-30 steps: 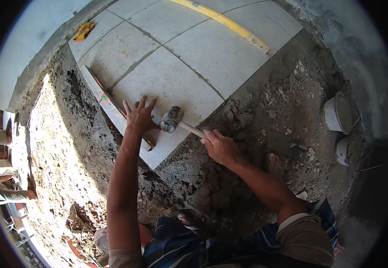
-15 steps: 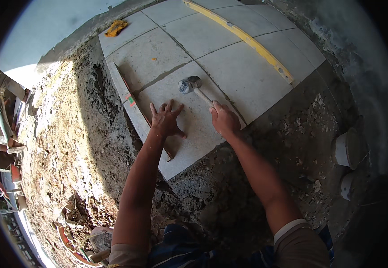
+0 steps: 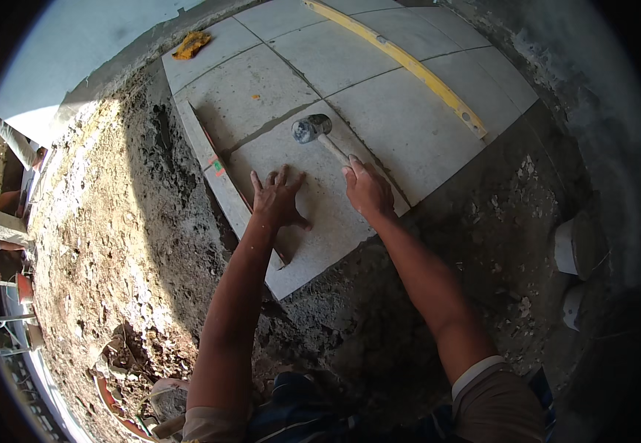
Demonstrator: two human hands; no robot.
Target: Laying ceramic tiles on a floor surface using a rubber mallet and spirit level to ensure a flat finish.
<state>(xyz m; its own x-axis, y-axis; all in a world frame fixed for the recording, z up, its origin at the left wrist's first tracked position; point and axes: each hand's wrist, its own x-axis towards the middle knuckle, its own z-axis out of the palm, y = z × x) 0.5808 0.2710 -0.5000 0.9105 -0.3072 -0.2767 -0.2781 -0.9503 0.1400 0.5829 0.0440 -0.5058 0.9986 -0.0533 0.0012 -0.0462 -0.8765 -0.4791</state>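
My left hand [image 3: 280, 201] lies with fingers spread on a light grey floor tile [image 3: 328, 232]. In my right hand [image 3: 369, 190] is the pale handle of a mallet [image 3: 311, 128], gripped with closed fingers. Its dark head, smeared with grey, is over the far part of this tile; whether it touches the surface I cannot tell. Along the tile's left edge, beside my left hand, runs a long straight bar [image 3: 206, 153] with red and green marks. Other laid tiles [image 3: 387, 111] adjoin this one at the far side and the right.
A yellow spirit level [image 3: 401, 60] rests across the right-hand tiles. An orange-yellow cloth [image 3: 192, 46] lies at the far left corner. Rough, partly sunlit ground [image 3: 106, 244] stretches left. White round containers [image 3: 565, 247] stand at right. At lower left is a pan [image 3: 114, 406] with debris.
The mallet head has shifted slightly left and toward the far side, and my right hand has moved a little with it. My left hand stays on the tile. Objects at the far left rim look different.
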